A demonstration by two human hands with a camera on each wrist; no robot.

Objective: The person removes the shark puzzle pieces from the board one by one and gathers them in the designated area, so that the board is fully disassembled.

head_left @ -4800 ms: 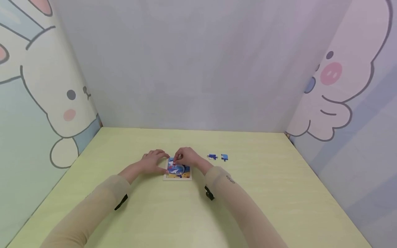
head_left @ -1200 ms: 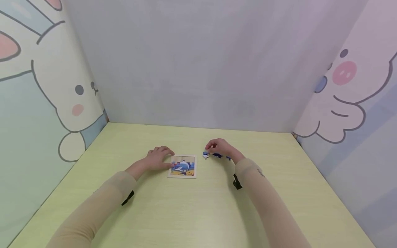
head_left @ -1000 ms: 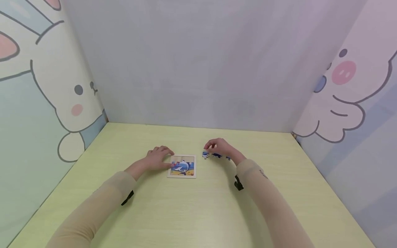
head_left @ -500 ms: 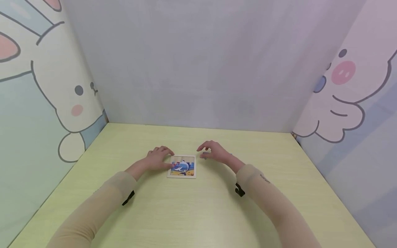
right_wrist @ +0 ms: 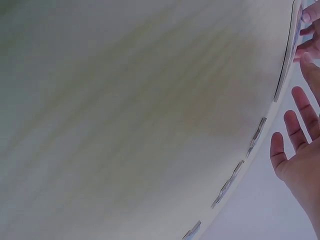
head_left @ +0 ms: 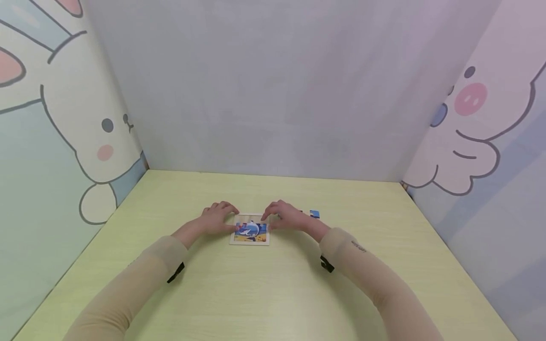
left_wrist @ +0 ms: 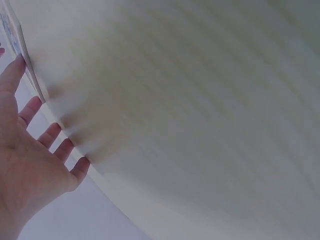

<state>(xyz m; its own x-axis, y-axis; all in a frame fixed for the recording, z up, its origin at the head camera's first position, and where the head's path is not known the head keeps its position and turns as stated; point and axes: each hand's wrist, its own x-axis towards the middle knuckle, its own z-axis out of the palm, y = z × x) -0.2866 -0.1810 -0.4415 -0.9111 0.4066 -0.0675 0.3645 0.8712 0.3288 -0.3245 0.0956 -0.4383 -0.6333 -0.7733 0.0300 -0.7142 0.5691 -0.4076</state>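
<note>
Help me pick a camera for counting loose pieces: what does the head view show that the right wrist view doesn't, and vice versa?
Only the head view: a recognizable dolphin picture, both sleeves, the cartoon rabbit and the cartoon pig.
Only the right wrist view: three loose pieces edge-on in a row, the lowest cut off; from the head, the right hand seems to hide some.
Both: the right hand, white frame, table and some loose pieces.

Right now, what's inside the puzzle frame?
A partly assembled dolphin puzzle, with a bare wood-coloured strip along its far side. Left hand partly covers the frame at left, right hand at its far right corner; what's under them is hidden.
</note>
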